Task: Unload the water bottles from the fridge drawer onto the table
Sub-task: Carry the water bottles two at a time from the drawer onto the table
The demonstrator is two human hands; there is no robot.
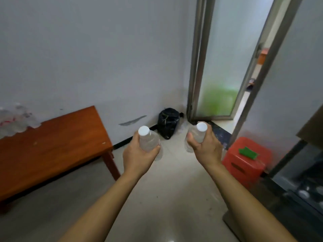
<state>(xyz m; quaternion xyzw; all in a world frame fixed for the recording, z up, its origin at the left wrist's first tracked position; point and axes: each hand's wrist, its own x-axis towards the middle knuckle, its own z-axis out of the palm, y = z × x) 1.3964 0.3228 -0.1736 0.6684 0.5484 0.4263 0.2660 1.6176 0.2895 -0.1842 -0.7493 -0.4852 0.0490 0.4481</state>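
Each hand carries one clear water bottle with a white cap, held upright in mid-air over the pale floor: the left hand (138, 154) has its fingers (156, 148) wrapped closed around the left bottle (148, 138), and the right hand (207, 148) has its fingers closed around the right bottle (198, 133). Both bottles are well apart from the wooden surface (57, 137), which stands against the wall to the left, so neither is set down yet. On the far left end of that surface lies a blurred cluster of clear bottles (15, 122), which suggests part of the unloading is already done; how many are there cannot be told. The fridge (297, 180) sits dark and blurred at the right edge, and pale round shapes low inside it may be more bottles in the drawer, though that is too unclear to say. As a judgement, the task is midway: this pair has yet to be carried left and placed, and more trips may follow. Around the path, a black bag (167, 123) sits in the corner by the wall, a frosted glass door (220, 67) stands ajar beyond it, and a red stool (244, 163) with a green cloth (248, 152) on top stands just beside the fridge. Nothing lies on the floor between the hands and the surface, and its near end is bare.
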